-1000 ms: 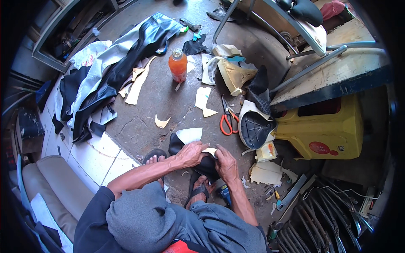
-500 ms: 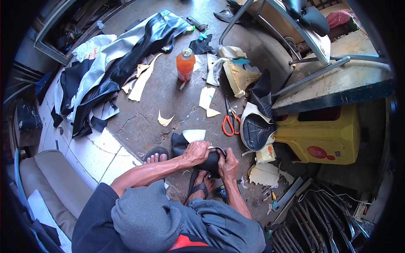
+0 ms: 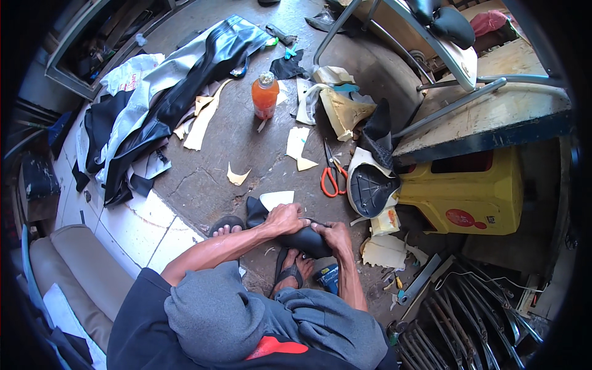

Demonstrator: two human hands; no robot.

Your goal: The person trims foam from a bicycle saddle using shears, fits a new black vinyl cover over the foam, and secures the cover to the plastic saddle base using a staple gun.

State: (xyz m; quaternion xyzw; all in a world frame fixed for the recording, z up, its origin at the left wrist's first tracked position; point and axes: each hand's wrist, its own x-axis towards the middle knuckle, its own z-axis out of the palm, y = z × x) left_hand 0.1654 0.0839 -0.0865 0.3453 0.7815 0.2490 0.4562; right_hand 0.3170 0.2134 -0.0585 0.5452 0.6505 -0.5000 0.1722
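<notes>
Both my hands grip a piece of black vinyl (image 3: pixel 308 242) low in front of me, above my sandalled feet. Its pale underside (image 3: pixel 276 200) shows at the far left end. My left hand (image 3: pixel 285 219) pinches the upper edge, fingers bent over it. Close beside it, my right hand (image 3: pixel 333 236) holds the same edge, thumb on top. The vinyl hangs curved below the fingers. Orange-handled scissors (image 3: pixel 333 180) lie on the floor beyond my right hand. Right of them rests a black plastic seat base (image 3: pixel 374 186) with a pale cover around its rim.
An orange drink bottle (image 3: pixel 265 97) stands ahead among foam scraps (image 3: pixel 237 175). Black and silver sheet material (image 3: pixel 185 98) is heaped at left. At right are a yellow plastic box (image 3: pixel 475 197), a bench (image 3: pixel 493 129) and metal frames (image 3: pixel 468 314). A blue can (image 3: pixel 328 277) stands near my right forearm.
My right hand has turned and shifted slightly right along the vinyl's edge, so the piece now lies more sideways. Both hands still hold it. The blue can shows more fully.
</notes>
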